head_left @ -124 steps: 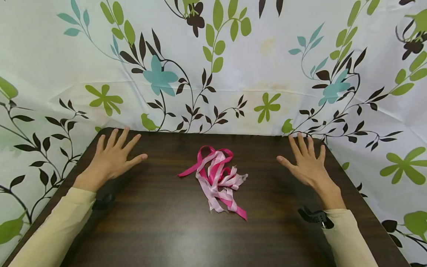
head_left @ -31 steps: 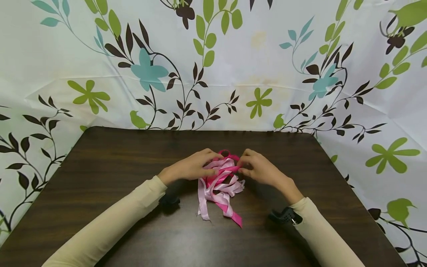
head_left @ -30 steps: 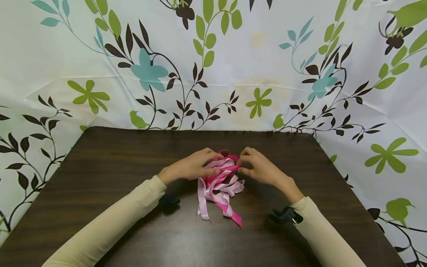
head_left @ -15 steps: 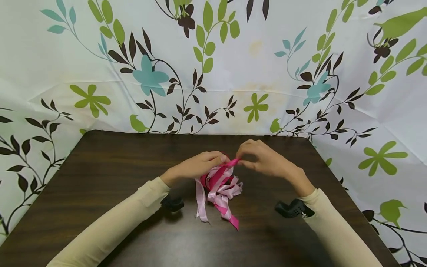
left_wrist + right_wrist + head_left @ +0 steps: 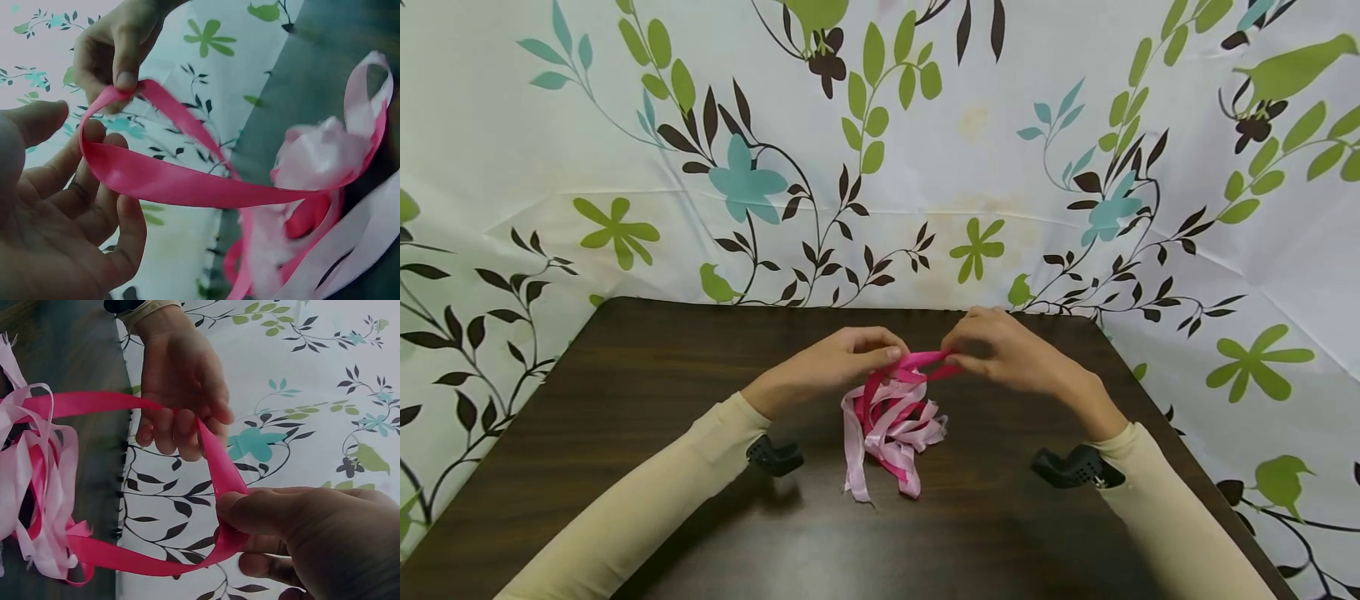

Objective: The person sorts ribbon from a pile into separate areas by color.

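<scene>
A tangle of ribbons (image 5: 887,425), pale pink and bright pink, lies at the middle of the table. From it a bright pink ribbon (image 5: 921,360) rises in a loop between the two hands. The right hand (image 5: 1015,354) pinches this loop between thumb and index finger, as the right wrist view shows at the thumb (image 5: 250,509). On the other side the left hand (image 5: 835,362) has its curled fingers hooked at the ribbon. In the left wrist view its thumb (image 5: 44,119) stands apart from the strip, which crosses in front of the fingers. Pale ends hang toward the near side.
The dark wooden table (image 5: 700,367) reaches back to a white cloth (image 5: 925,192) printed with leaves, flowers and birds. A black wrist device (image 5: 775,457) sits under the left sleeve cuff, another device (image 5: 1078,467) at the right cuff.
Both hands have come in from the table's sides to the ribbons. A bright pink strip has been lifted, and the hands have since spread slightly apart, opening it into a loop.
</scene>
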Available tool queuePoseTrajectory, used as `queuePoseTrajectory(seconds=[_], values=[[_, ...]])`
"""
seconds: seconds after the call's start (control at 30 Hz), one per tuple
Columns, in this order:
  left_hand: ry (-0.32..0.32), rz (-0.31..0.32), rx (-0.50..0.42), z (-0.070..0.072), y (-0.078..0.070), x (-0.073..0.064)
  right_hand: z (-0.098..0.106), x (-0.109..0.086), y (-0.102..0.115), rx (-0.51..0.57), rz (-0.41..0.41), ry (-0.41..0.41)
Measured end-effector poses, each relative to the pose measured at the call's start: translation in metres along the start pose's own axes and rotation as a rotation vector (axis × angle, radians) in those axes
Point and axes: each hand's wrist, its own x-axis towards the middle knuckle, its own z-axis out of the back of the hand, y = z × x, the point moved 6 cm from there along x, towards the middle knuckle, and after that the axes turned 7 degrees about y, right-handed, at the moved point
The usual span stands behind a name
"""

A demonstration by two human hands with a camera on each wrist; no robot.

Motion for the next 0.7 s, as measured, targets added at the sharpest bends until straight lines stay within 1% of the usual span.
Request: queuePoseTrajectory(seconds=[0.1, 0.2, 0.37, 0.47, 0.57, 0.7], values=[[-0.015, 0.007, 0.098, 0.008, -0.008, -0.006, 0.007, -0.002, 0.003, 0.016, -0.005, -0.008], [-0.037, 0.024, 0.166, 0.018, -0.016, -0.015, 0.015, -0.003, 0.005, 0.031, -0.002, -0.02], [-0.066, 0.043, 0.236, 0.031, -0.029, -0.027, 0.027, -0.008, 0.007, 0.036, 0.035, -0.046], [-0.085, 0.021, 0.259, 0.037, -0.036, -0.032, 0.031, -0.011, 0.005, 0.062, 0.042, -0.048], [-0.117, -0.024, 0.28, 0.043, -0.045, -0.037, 0.034, -0.014, 0.001, 0.143, 0.002, -0.025], [-0.178, -0.066, 0.346, 0.051, -0.059, -0.045, 0.037, -0.019, -0.006, 0.261, -0.093, 0.018]])
